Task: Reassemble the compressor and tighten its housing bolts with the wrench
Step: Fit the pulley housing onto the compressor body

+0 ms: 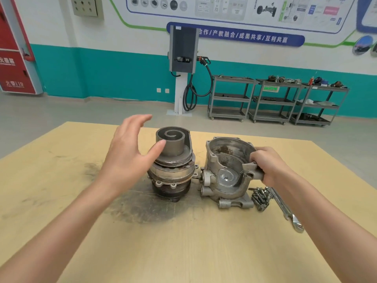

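Compressor halves wait side by side on a workshop desk [61,201] as reassembly begins.

The right hand [269,166] grips the rim of the open scroll housing [226,172], fingers curled over its edge, while the left hand [130,152], fingers spread and holding nothing, hovers beside the upright compressor body [173,164] with its spiral scroll on top. The step in hand looks like lifting the housing to cap the scroll; that calls for turning it over and lining up the bolt holes. A heap of bolts [261,198] and the wrench [285,209] lie untouched near the right wrist. The bolt count is hard to make out.
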### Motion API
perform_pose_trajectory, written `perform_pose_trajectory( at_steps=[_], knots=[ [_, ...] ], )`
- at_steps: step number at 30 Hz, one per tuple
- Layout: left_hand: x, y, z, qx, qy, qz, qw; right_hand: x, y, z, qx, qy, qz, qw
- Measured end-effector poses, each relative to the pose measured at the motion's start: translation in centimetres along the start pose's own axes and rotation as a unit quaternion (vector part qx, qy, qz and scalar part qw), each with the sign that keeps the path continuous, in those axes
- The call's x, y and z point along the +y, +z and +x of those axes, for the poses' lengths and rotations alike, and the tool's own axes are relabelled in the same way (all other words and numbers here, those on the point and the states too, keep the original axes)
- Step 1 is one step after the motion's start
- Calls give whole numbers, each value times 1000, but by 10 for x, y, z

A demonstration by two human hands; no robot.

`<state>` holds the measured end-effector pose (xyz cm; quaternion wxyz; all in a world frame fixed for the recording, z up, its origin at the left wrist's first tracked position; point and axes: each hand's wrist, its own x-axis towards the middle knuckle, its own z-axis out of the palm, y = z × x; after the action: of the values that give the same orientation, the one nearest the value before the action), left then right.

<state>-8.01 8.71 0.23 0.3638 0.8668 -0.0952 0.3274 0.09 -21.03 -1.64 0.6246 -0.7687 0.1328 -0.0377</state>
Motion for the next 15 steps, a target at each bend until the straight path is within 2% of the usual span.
perform_pose_trajectory(
  at_steps=[4, 10, 15],
  knots=[
    [-9, 13, 36, -120, -49, 23, 991, -2, 1, -6, -5, 4, -3, 1000],
    [-18, 36, 71, -247, -84, 19, 965, -4, 9, -19, -23, 9, -6, 1000],
    [-28, 44, 71, -253, -81, 5, 964, -5, 10, -23, -16, 11, 7, 1000]
  ],
)
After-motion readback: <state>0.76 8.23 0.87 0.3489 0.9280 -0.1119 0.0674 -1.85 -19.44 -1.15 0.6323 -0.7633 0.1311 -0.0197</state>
